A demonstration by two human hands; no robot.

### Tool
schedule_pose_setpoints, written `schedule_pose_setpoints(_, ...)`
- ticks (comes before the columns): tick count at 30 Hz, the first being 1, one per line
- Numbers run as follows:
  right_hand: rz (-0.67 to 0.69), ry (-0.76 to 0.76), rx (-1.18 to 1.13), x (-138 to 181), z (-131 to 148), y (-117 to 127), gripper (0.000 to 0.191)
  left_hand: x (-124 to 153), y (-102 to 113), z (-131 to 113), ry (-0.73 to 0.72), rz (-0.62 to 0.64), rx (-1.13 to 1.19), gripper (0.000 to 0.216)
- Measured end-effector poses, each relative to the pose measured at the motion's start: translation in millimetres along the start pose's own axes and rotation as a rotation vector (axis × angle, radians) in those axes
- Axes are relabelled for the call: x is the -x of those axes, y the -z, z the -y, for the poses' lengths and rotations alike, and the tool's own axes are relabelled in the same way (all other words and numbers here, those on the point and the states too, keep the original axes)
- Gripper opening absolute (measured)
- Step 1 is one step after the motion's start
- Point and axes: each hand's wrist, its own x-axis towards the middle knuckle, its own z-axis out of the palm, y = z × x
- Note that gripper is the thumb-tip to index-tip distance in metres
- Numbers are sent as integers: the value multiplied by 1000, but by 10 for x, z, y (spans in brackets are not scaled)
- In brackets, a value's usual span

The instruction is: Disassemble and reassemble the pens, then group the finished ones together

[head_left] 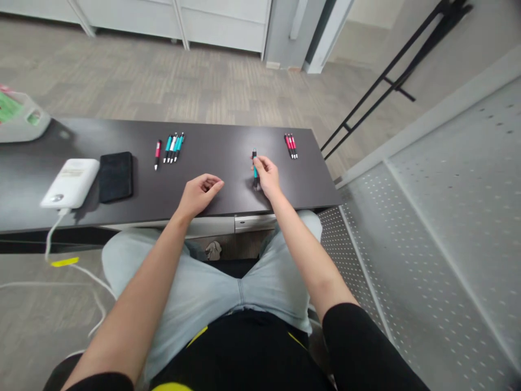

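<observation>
Between the thumb and fingers of my right hand [266, 176] is a teal-and-black pen [255, 168], held upright in the view just over the dark desk. My left hand [199, 194] rests by the desk's front edge with loosely curled fingers, the thumb apart from them and nothing visible in its grasp. Beyond it, a row of several pens [173, 147], mostly teal with a white one among them, lies side by side. A single red pen [158, 155] is just left of that row. Three red pens [291, 146] lie together to the right of my right hand.
On the desk's left part lie a black flat case or phone [116, 177] and a white power bank [70, 183] with a white cable [49, 239]. A white basket [24, 119] stands at the far left. A perforated grey panel [427, 217] borders the right side.
</observation>
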Motion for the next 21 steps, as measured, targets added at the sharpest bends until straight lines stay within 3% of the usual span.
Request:
schedule_pose_setpoints(3, 17, -1, 27, -122, -27, 103, 42, 4, 21, -37, 6, 32, 16, 44)
schedule_pose_setpoints(8, 8, -6, 145, -636, 58, 476, 22, 25, 39, -122, 34, 53, 3, 41)
schedule_pose_setpoints(13, -99, 3, 326, -1147, 329, 1046, 41, 48, 55, -188, 63, 80, -3, 37)
schedule_pose_setpoints(17, -177, -43, 429, -1375, 490, 1437, 43, 62, 58, -256, 77, 86, -8, 36)
schedule_pose_setpoints(21, -260, -125, 513, -1493, 523, 1629, 22, 62, 46, -293, 78, 83, -38, 38)
